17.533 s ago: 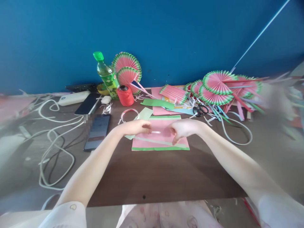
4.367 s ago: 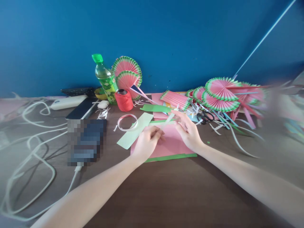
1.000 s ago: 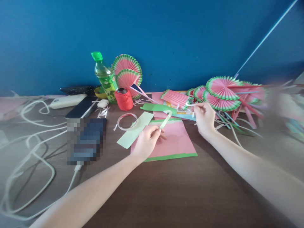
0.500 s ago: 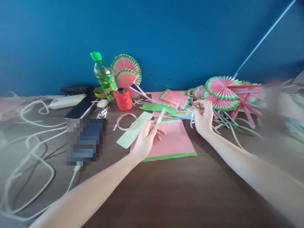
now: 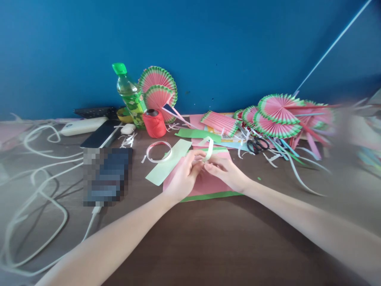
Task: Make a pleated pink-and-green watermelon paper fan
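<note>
My left hand [image 5: 183, 176] and my right hand [image 5: 226, 172] meet over a pink sheet with green edges [image 5: 208, 186] on the brown table [image 5: 190, 238]. Both pinch a narrow pale green paper strip [image 5: 209, 149], which curls upward between the fingertips. A wider pale green strip [image 5: 166, 162] lies flat just left of my left hand. A roll of clear tape [image 5: 159, 151] rests beside it.
Black scissors [image 5: 256, 145] lie right of the sheet amid loose paper strips. Pink and green paper fans [image 5: 276, 117] are heaped at the back right, two more fans [image 5: 157, 89] stand by a green bottle [image 5: 129, 95] and red thread spool [image 5: 154, 124]. A phone [image 5: 107, 174] and white cables [image 5: 38, 190] lie left.
My right hand came back from the pile near the scissors to the centre and joined my left hand on the pale green strip, which now bends over between the fingers.
</note>
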### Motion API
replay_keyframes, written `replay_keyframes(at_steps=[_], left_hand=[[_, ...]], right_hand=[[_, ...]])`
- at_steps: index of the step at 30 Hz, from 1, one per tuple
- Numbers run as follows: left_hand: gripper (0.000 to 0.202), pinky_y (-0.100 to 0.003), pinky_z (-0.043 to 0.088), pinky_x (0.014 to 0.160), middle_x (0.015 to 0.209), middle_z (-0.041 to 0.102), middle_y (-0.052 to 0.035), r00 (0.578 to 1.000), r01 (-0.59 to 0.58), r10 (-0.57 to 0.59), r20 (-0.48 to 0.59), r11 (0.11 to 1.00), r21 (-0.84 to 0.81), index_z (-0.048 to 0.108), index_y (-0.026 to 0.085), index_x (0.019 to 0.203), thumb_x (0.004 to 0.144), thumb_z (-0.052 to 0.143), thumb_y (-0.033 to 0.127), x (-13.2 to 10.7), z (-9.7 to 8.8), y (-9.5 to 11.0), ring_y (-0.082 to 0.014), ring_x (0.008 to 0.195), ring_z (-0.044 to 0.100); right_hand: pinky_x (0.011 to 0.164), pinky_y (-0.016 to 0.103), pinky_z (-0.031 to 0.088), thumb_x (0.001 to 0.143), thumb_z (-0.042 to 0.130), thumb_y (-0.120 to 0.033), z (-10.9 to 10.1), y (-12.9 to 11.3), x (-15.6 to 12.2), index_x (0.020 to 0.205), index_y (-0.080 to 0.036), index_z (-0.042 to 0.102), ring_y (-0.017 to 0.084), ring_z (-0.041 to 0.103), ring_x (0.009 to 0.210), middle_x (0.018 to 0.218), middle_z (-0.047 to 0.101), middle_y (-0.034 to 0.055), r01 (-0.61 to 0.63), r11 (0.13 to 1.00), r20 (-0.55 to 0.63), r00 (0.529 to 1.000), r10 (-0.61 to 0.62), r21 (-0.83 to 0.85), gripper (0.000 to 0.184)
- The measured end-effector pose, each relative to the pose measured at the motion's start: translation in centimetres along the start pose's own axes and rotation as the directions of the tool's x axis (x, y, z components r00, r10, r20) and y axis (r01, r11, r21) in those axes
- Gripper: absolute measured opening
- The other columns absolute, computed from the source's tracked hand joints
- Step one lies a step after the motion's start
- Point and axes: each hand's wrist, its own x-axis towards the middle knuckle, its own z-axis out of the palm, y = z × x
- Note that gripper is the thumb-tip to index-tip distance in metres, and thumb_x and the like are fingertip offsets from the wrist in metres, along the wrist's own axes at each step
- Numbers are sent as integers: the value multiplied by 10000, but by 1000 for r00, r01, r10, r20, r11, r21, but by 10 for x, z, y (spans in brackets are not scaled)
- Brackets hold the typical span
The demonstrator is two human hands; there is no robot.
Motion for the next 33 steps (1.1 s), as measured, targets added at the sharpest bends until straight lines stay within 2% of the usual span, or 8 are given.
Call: replay_keyframes(at_steps=[3,7,9,12,15,18,25,33], left_hand=[[194,-251,463,621,843,633,-20,999,-11,11,36,1000,5,431,232,1070,877,429,251,-1,2,0,-117,666,599],[264,-257,460,666,835,636,-14,998,3,2,56,996,-94,368,234,1112,867,461,264,1,2,0,-120,712,608],[274,-263,449,673,802,637,-4,998,30,-24,51,992,-121,354,232,1116,865,461,263,2,2,-1,-121,717,603],[261,-255,428,630,719,618,26,999,40,-40,5,993,-115,360,226,1104,860,451,242,3,0,-3,-101,617,566],[232,-247,415,622,657,581,54,998,28,-33,-52,995,-93,371,227,1069,850,446,228,2,-1,-4,-85,563,520],[218,-244,405,642,646,556,59,996,33,-36,-84,999,-38,378,230,1056,846,430,208,0,0,-3,-91,603,510],[264,-248,393,655,618,519,60,996,17,-5,-85,991,136,403,220,1058,811,401,126,-3,2,2,-102,640,517],[230,-254,391,648,609,501,66,996,9,6,-85,985,169,379,230,1029,818,416,144,-3,2,1,-112,654,535]], right_hand=[[556,253,440,881,414,-430,3,0,-1,891,-194,660,131,528,626,725,607,20,17,999,-84,996,-21,-48,342],[543,254,436,900,387,-398,2,2,-2,755,-200,661,126,501,527,538,537,-4,49,995,-231,971,-69,-90,368],[573,257,450,907,384,-373,2,4,-3,769,-200,660,128,522,543,562,578,-2,40,993,-276,959,-69,-109,354],[645,265,473,904,397,-368,1,8,-3,868,-202,661,149,590,674,731,665,23,23,995,-318,946,-53,-96,314],[617,259,477,889,426,-380,0,9,-4,847,-193,671,152,600,669,715,665,26,9,997,-323,946,-32,-72,312],[571,254,471,871,455,-377,0,8,-5,799,-187,675,151,594,637,639,637,16,15,998,-302,953,-33,-63,299],[629,286,508,818,548,-296,1,6,-4,795,-192,683,159,622,672,728,677,27,27,998,-294,956,-11,50,172],[655,291,516,767,594,-237,1,4,-4,781,-179,642,166,647,704,728,691,23,-11,995,-305,952,41,100,77]])
